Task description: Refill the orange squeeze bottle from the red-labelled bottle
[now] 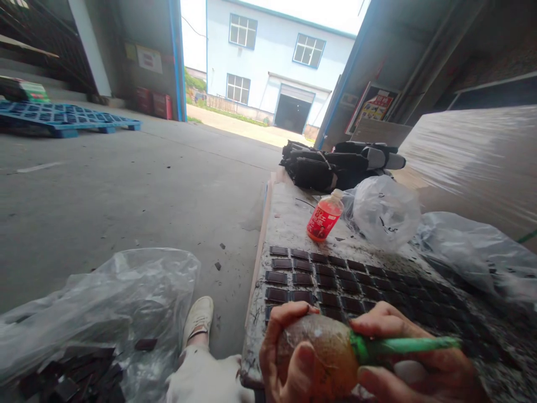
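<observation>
My left hand is wrapped around the body of a squeeze bottle with amber contents, probably glue. It lies on its side, its long green nozzle pointing right. My right hand closes on the nozzle near its base, thumb and fingers on either side. A small pale, rounded shape shows under the nozzle by my right fingers; I cannot make out what it is. Just beyond my hands, rows of small dark rectangular pieces lie on the worktable, partly hidden by my hands.
A red-labelled drink bottle stands behind the rows. Clear plastic bags and black bundles lie farther back. On the floor at left is a plastic bag with dark pieces. A blue pallet sits beyond it.
</observation>
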